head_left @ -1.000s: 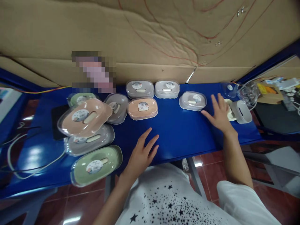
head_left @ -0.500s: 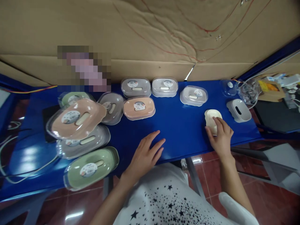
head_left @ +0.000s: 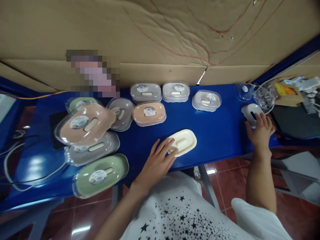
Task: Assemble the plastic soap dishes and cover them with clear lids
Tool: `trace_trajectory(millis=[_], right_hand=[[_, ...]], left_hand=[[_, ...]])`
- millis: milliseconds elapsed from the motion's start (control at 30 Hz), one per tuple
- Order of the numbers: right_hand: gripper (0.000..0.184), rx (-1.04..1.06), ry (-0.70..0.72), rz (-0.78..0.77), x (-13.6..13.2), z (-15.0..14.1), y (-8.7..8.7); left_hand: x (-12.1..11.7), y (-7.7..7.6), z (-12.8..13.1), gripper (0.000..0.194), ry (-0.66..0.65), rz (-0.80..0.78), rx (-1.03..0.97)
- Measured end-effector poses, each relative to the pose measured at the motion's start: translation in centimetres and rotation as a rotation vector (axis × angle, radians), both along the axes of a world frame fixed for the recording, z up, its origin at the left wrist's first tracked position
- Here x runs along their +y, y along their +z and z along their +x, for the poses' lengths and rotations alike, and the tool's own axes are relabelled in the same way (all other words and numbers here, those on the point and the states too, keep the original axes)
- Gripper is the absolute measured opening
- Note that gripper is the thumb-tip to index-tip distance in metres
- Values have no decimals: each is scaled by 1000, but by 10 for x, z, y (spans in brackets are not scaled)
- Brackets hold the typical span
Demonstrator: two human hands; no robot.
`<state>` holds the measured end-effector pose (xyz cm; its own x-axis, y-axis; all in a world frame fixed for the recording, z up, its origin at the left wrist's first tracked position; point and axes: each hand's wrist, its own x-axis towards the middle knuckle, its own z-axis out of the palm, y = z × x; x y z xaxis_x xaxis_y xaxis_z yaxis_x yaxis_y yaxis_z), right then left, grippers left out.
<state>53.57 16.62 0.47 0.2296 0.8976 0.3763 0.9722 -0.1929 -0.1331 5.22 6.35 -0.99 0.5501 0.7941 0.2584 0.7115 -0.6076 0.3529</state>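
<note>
My left hand [head_left: 158, 161] lies with fingers spread at the table's near edge, its fingertips over the left end of a cream oval dish [head_left: 186, 142]. That dish rests flat, its raised middle ridge facing up. Far to the right, my right hand [head_left: 261, 133] reaches over a pale grey soap-dish-like base [head_left: 248, 113] with a dark slot. Its thumb is at the near left side and its fingers are over the right end, spread apart; whether they press on it cannot be told. A clear plastic cover [head_left: 243, 91] lies just behind the base.
Lidded oval dishes stand on the blue table [head_left: 212, 133]: a peach one [head_left: 149, 114], a grey one [head_left: 207, 100], and several more stacked at left, including a green one [head_left: 102, 176]. Crumpled clear plastic [head_left: 267, 93] and a cardboard box [head_left: 287, 95] are at right.
The cream dish has moved left from under my right hand to my left fingertips. My right hand has let go of it and moved right to the grey base.
</note>
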Motion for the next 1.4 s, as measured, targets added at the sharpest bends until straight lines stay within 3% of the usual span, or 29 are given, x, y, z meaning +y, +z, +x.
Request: trace_trajectory(millis=[67, 167, 233, 300, 433, 500, 600, 800, 867, 933, 1067, 1133, 1200, 1267, 1400], right_hand=[[51, -1, -31, -21, 3, 10, -7], [41, 9, 119, -12, -20, -33, -16], [33, 29, 294, -35, -45, -85, -19], [33, 125, 561, -68, -68, -138, -18], [51, 249, 980, -112, -81, -208, -7], [53, 210, 1098, -149, -74, -224, -1], [49, 132, 1156, -169, -63, -235, 2], [45, 86, 1190, -206, -60, -244, -12], [40, 93, 1147, -162, -50, -226, -15], [34, 111, 981, -45, -26, -188, -14], [58, 116, 457, 110, 53, -75, -2], [77, 31, 67, -96, 90, -29, 0], [80, 32, -9, -185, 114, -4, -2], [73, 40, 3, -198, 124, 2, -7], [56, 38, 18, -132, 98, -13, -17]], left_hand=[[-2, -1, -10, 29, 41, -6, -35], [-6, -1, -22, 29, 139, -50, -124], [-7, 0, -26, 30, 186, -105, -181], [-8, 0, -27, 40, 226, -172, -247], [-7, -5, -26, 90, 288, -236, -353], [-6, -8, -27, 96, 272, -231, -345], [-3, -10, -30, 92, 219, -222, -285], [-1, -13, -29, 65, 243, -90, -200], [-1, -14, -28, 57, 251, -80, -169], [-1, -13, -28, 53, 262, -81, -157], [1, -13, -28, 53, 267, -62, -184], [2, -14, -29, 53, 264, -53, -193], [3, -15, -29, 53, 263, -49, -194], [3, -16, -30, 52, 260, -54, -193], [3, -15, -31, 53, 259, -73, -210]])
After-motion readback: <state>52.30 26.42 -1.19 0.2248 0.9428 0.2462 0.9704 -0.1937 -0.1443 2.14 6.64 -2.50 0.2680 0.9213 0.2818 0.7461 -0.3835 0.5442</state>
